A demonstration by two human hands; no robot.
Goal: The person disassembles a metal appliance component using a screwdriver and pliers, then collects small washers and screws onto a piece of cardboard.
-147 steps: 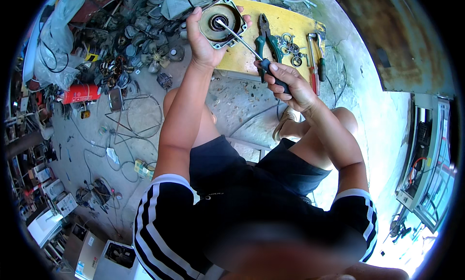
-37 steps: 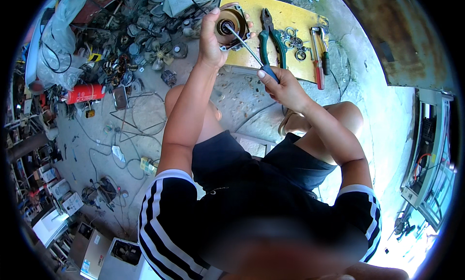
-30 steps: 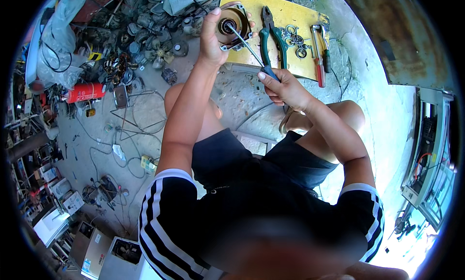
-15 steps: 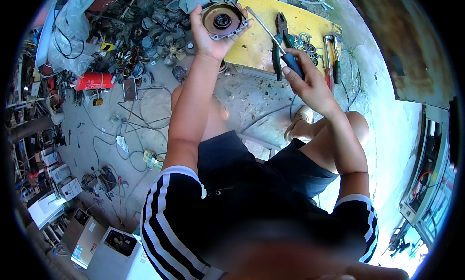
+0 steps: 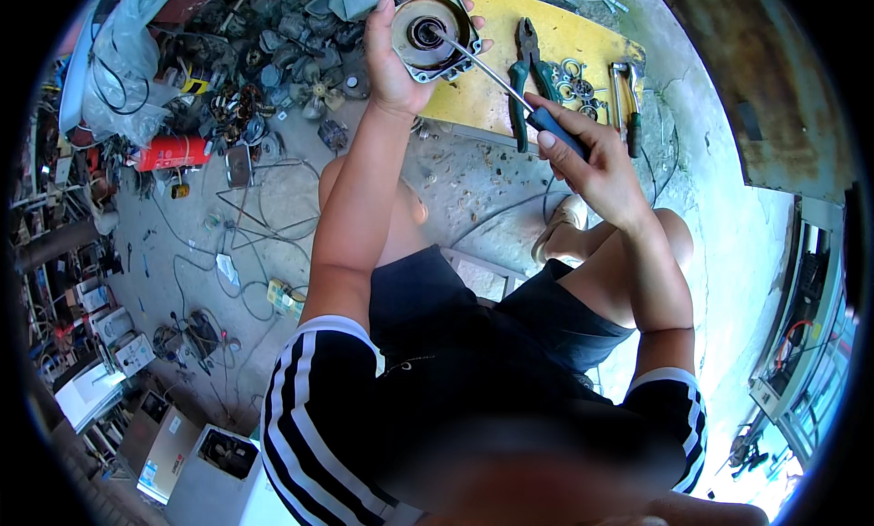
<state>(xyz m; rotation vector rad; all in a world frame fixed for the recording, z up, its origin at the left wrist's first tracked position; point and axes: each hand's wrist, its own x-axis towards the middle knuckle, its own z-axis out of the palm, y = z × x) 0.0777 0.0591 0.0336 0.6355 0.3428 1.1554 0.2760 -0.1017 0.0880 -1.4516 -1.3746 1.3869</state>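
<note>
My left hand [image 5: 397, 71] grips a round metal motor end cover [image 5: 448, 14] from beneath, fingers wrapped round its far edge and its hollow side turned up. In my right hand [image 5: 592, 157] is a screwdriver [image 5: 559, 132] with a dark blue handle. The long shaft reaches up and left across the cover, and its tip lies at the dark ring-shaped hub in the centre. Whether the tip is wedged under anything there is too small to tell. Just beyond my right hand, green-handled pliers [image 5: 526, 75] lie on a yellow board [image 5: 473, 102].
Several bearings and rings [image 5: 575, 87] sit on the board beside hand tools [image 5: 630, 98]. A heap of dark metal motor parts [image 5: 282, 43] covers the floor at the far left, near a red cylinder [image 5: 173, 153]. Loose cables [image 5: 250, 244] trail over the floor left of my legs.
The screwdriver's tip has moved left from above the board into the cover's centre. My left hand has tilted the cover and shifted it slightly right and up.
</note>
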